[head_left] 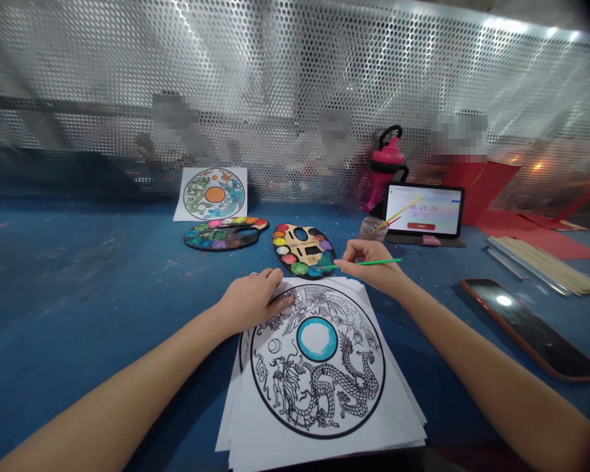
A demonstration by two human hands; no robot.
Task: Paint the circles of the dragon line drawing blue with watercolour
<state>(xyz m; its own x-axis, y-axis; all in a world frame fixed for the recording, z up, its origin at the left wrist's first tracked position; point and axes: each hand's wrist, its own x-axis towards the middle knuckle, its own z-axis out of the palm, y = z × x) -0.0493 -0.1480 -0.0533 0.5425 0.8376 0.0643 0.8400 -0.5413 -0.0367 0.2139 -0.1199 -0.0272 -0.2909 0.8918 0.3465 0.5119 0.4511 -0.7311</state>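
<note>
My right hand [366,262] pinches a slim green paintbrush [381,262], its tip at the blue and green paints on the lower right of a wooden paint palette [305,242]. Flat on the upper left of a printed coloring sheet [393,400] lies my left hand [255,298], fingers stretched out. The sheet tops a stack of papers and bears a round dragon-and-bird line drawing [319,387]. Inside its small middle circle [317,339], a blue ring of paint runs along the edge, with white in the centre.
A dark-rimmed second palette [226,234] and a painted sheet [215,195] stand farther back. Behind my right hand are a water cup [372,228] with brushes, a tablet [423,210] and a pink bottle [384,164]. A phone [531,328] lies at the right.
</note>
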